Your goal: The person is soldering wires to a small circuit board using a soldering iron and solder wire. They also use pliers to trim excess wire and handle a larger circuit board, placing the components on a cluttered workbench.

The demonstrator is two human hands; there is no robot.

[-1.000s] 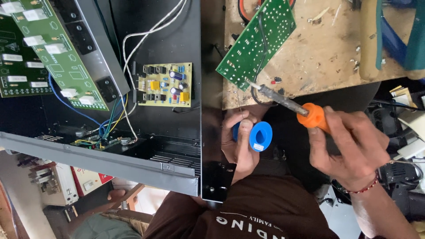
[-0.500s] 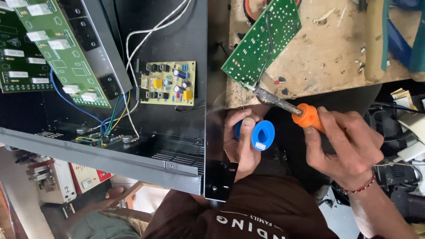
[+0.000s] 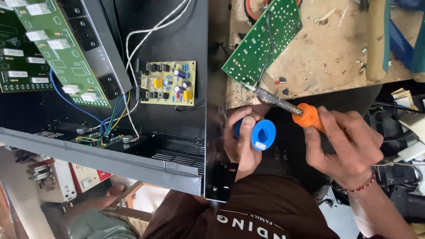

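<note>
Orange-handled soldering iron (image 3: 287, 107), dark scorched barrel

An electronics repair workshop. A scarred, solder-flecked wooden bench (image 3: 327, 62) at right carries a green circuit board (image 3: 261, 42); at left, an opened black equipment chassis (image 3: 177, 40) exposes wired boards. A soldering iron (image 3: 287, 108) with orange handle meets the board's near edge.

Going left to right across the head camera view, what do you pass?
Long green circuit board → small yellow circuit board → left hand holding blue solder spool → orange-handled soldering iron → right hand.
</note>
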